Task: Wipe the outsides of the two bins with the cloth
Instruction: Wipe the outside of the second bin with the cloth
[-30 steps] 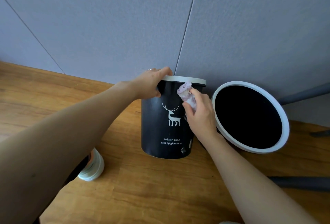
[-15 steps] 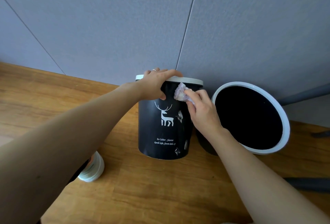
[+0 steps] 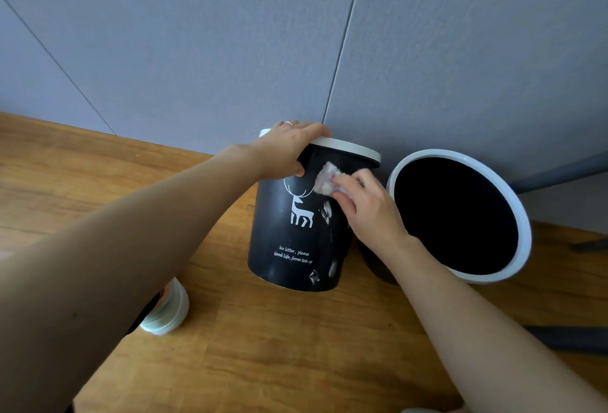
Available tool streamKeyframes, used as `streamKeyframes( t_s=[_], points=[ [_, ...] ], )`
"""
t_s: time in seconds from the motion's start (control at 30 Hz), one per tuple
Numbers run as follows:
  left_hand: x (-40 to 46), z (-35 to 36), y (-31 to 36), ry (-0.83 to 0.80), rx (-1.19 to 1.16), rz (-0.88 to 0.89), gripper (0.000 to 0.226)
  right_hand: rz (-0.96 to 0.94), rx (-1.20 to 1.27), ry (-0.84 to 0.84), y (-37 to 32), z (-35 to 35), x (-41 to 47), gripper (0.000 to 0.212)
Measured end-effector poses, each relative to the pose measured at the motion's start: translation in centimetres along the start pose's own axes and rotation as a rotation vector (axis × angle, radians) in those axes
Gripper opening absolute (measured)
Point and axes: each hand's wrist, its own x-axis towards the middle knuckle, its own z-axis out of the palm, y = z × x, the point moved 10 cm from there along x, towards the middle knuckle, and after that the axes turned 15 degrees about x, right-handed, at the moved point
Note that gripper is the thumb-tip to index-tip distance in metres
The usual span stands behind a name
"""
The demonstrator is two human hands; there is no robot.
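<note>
The left hand (image 3: 289, 149) grips the white rim of the black deer-print bin (image 3: 296, 235), fingers curled over the top edge and thumb on the outer wall, while the bin stands tilted on the wooden floor (image 3: 296, 347) against the grey wall (image 3: 197, 50). The right hand (image 3: 368, 208) pinches a crumpled pale cloth (image 3: 325, 179) and presses it to the bin's upper side beside the antlers. The second bin (image 3: 460, 218) leans just to the right, its dark opening facing the camera
</note>
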Motion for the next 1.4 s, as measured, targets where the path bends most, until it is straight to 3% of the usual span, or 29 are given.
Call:
streamKeyframes(
  t_s=[0.13,0.3,0.43,0.6,0.8,1.03,1.3,1.4],
  points=[
    [-0.1,0.0,-0.4,-0.006,-0.066,-0.025,0.071,-0.06,-0.03,-0.124,-1.0,1.5,-1.3,0.018],
    [-0.2,0.0,-0.2,0.002,-0.067,-0.004,0.074,-0.01,-0.048,0.048,-0.2,-1.6,2.1,0.02],
    [-0.3,0.1,-0.7,0.008,-0.103,-0.025,0.075,-0.016,-0.03,0.049,-0.3,-1.7,2.5,0.02],
    [-0.2,0.4,-0.6,-0.017,-0.083,-0.032,0.075,-0.031,0.012,-0.071,-0.5,0.8,-0.5,0.023],
    [-0.4,0.5,-0.7,-0.028,0.025,-0.003,0.076,-0.141,-0.03,-0.264,-2.4,3.6,-5.4,0.01],
    [-0.5,0.7,-1.0,0.01,0.033,-0.025,0.076,0.049,-0.036,0.031,0.0,-0.3,0.3,0.022],
    [-0.6,0.7,-1.5,0.021,0.048,-0.035,0.077,-0.125,-0.044,-0.316,-2.1,5.4,-7.8,0.015],
    [-0.6,0.7,-1.4,0.02,0.05,-0.034,0.077,-0.089,-0.038,-0.227,-1.3,4.2,-6.2,0.016]
  ],
)
